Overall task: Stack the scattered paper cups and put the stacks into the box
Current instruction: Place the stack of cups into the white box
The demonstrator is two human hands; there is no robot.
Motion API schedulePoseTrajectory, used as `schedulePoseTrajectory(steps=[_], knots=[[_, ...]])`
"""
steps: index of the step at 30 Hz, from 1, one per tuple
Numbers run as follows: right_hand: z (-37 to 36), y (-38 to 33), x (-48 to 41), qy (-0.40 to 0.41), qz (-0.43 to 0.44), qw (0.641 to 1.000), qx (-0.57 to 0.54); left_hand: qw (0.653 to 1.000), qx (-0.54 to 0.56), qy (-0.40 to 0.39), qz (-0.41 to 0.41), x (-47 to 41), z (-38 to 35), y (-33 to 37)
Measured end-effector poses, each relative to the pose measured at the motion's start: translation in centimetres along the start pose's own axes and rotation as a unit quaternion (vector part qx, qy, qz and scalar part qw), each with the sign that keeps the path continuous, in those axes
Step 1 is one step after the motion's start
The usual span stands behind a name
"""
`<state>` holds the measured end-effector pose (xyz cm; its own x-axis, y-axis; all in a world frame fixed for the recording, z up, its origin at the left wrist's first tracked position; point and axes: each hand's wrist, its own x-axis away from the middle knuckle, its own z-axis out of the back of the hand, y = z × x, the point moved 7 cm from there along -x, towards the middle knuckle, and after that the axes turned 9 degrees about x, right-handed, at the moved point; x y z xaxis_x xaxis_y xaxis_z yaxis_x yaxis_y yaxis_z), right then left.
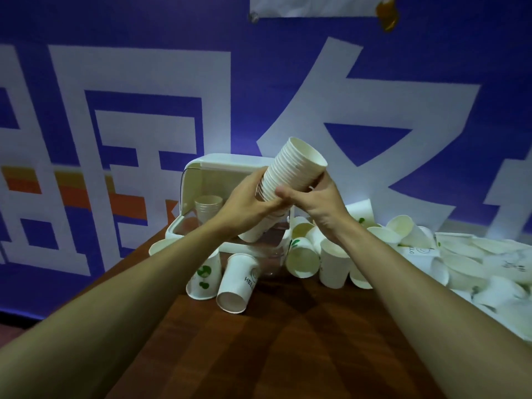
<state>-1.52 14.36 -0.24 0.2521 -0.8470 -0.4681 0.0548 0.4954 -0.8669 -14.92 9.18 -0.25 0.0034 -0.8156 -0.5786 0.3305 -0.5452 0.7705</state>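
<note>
A long stack of white paper cups (290, 171) is tilted, its open mouth up and to the right, held in the air in front of the white box (198, 171). My left hand (244, 203) grips the stack's lower part and my right hand (313, 200) grips its middle from the right. The box stands with its lid raised; a short stack of cups (207, 210) sits inside at the left. Loose cups lie below the box, among them one marked HELLO (237, 279) and one with green leaves (203, 276).
A big heap of loose white cups (408, 254) spreads over the right side of the dark wooden table (273, 341). The table's left edge runs diagonally. Behind stands a blue banner with large white characters (115, 125).
</note>
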Motion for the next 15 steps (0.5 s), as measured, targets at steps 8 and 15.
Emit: schedulePoseTrajectory(steps=[8, 15], knots=[[2.3, -3.5, 2.0, -0.011, 0.008, 0.999, -0.043, 0.993, -0.106, 0.025, -0.052, 0.1, -0.6, 5.2], [3.6, -4.8, 3.7, 0.038, 0.012, 0.998, -0.045, 0.992, -0.113, 0.029, -0.049, 1.4, -0.8, 7.5]])
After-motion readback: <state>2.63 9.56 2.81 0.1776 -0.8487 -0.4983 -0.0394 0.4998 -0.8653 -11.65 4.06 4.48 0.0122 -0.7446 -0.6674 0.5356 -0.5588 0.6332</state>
